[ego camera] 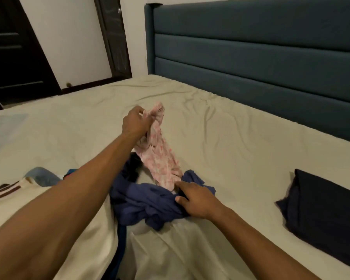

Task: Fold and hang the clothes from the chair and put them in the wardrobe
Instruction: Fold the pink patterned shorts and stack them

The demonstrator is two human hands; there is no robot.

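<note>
Fingers (143, 118) round limp pink cloth (160, 158) — crumpled, soft.

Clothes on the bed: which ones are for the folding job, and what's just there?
For the job:
pink patterned garment, gripped by left hand
crumpled blue garment, under right hand
cream top with brown stripes
folded dark navy cloth

Just there:
beige bedsheet
teal padded headboard
dark door

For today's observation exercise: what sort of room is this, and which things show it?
Most likely a bedroom: a bed with a padded headboard, clothes such as a pink garment on it, and dark doors.
</note>
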